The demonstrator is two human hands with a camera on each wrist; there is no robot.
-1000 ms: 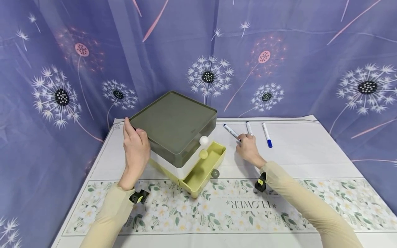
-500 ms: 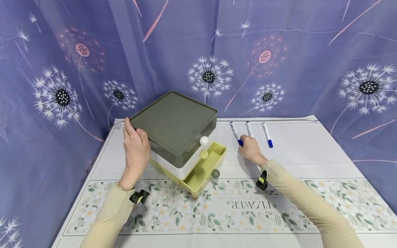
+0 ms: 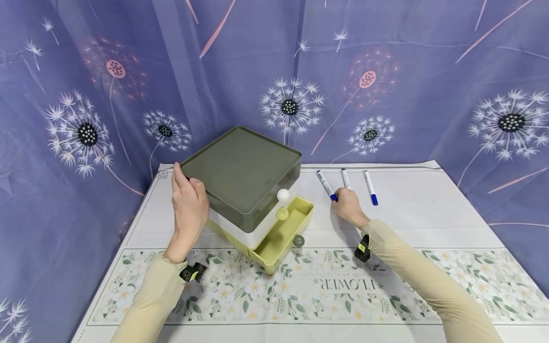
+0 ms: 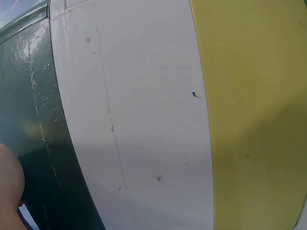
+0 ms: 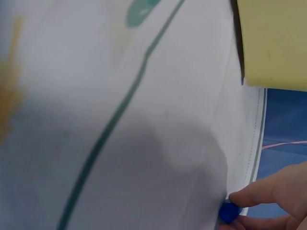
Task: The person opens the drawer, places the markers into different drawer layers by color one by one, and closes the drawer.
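Observation:
A desktop drawer box with a dark green top [image 3: 244, 166], a white middle tier and a yellow bottom drawer [image 3: 302, 220] stands left of centre, with that drawer pulled out. My left hand [image 3: 190, 209] rests against its left side, fingers extended along the green tier. To the right, my right hand [image 3: 349, 208] pinches the blue cap end of a white marker [image 3: 324, 182] lying on the table; the right wrist view shows thumb and finger at the blue cap [image 5: 229, 212]. A second marker [image 3: 345, 177] lies just beyond that hand, its near end hidden. Another blue-capped marker [image 3: 371, 187] lies farther right.
Round knobs in white [image 3: 283, 195], yellow [image 3: 282, 214] and grey [image 3: 299, 240] stick out from the drawer fronts. A white cloth with a floral band [image 3: 240, 300] covers the table. A purple dandelion-print curtain [image 3: 214, 85] hangs behind and at the sides.
The marker in my right hand has swung from a slant to nearly parallel with the other markers, its far end shifting right. My left hand and the drawer box have stayed in place.

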